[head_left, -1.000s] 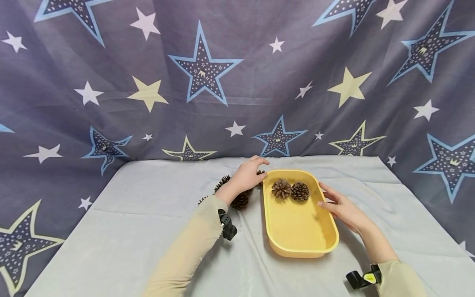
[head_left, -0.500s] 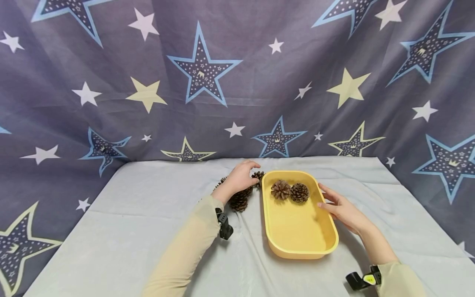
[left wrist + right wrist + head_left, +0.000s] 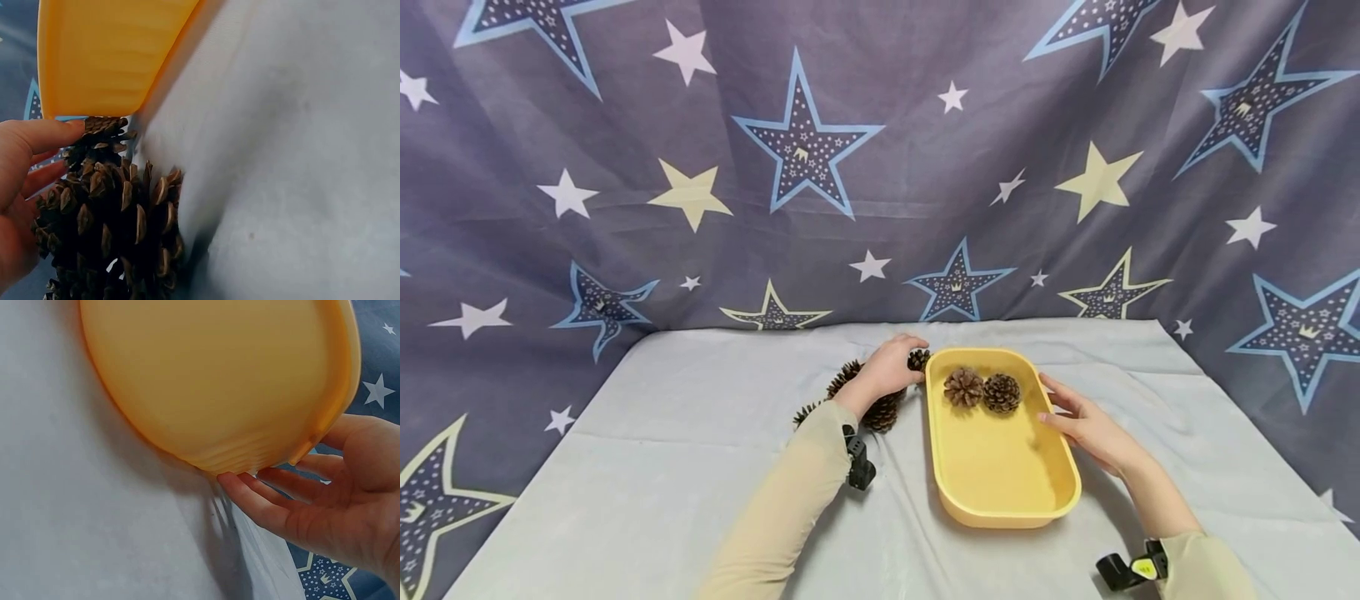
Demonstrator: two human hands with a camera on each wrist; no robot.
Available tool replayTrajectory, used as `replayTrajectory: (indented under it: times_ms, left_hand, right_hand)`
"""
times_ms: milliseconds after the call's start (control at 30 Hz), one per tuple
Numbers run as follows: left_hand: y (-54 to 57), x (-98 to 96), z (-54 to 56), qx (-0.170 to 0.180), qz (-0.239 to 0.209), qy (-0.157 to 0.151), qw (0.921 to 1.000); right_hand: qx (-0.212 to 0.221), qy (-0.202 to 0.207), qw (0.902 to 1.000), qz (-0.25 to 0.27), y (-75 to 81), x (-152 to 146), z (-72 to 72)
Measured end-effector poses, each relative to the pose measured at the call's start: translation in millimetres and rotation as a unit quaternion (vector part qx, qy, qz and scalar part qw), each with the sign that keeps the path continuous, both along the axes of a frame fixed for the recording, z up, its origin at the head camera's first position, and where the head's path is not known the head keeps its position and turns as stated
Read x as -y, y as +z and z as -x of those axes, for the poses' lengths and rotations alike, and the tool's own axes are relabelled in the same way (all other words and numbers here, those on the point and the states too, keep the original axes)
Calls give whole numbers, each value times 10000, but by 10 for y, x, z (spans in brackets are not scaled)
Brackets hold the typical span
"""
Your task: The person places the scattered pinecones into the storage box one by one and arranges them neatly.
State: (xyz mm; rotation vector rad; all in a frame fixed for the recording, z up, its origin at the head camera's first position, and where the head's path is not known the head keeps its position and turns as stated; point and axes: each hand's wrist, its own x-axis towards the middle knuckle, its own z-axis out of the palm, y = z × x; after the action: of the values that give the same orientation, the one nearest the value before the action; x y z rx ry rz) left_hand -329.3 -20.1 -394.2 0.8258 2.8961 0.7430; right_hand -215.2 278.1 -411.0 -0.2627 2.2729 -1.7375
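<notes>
My left hand [image 3: 889, 365] pinches a small pine cone [image 3: 917, 360] close against the left side of a yellow plastic tub [image 3: 1003, 518]. In the left wrist view, the thumb [image 3: 70, 130] touches this cone's [image 3: 103, 128] top, with fingers partly hidden behind it. Larger pine cones [image 3: 882, 413] lie beneath and beside the left wrist, partly covered by it. My right hand [image 3: 1093, 427] holds the tub's right side, thumb at the rim. In the right wrist view, several fingers [image 3: 262, 506] lie against the tub's outer wall [image 3: 187, 447]. Two brown pine cones, one paler [image 3: 963, 387] and one darker [image 3: 1002, 393], sit inside the tub's far end.
A pale grey cloth [image 3: 647, 483] with creases covers the table. Behind it hangs a dark star-patterned curtain [image 3: 910, 200]. Spiky tips of another pine cone [image 3: 805, 413] show left of my left sleeve.
My left hand has drawn back slightly from the tub's edge, then closed on the small pine cone. My right hand stays on the tub. The view has shifted slightly.
</notes>
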Motion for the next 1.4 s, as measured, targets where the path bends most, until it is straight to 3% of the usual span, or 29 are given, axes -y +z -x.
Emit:
replayTrajectory:
  times_ms: [300, 600, 1067, 1400]
  left_hand:
    - [-34, -22, 40, 122, 352, 76, 9993]
    - [-57, 23, 49, 64, 402, 198, 9990]
    - [-75, 98, 71, -15, -5, 215, 9998]
    - [-36, 121, 39, -49, -448, 530, 9976]
  right_hand:
    - [4, -14, 10000, 35, 0, 8, -13]
    - [-8, -19, 10000, 36, -6, 8, -4]
    - [-11, -6, 10000, 39, -14, 5, 0]
    - [20, -5, 10000, 3, -4, 7, 1]
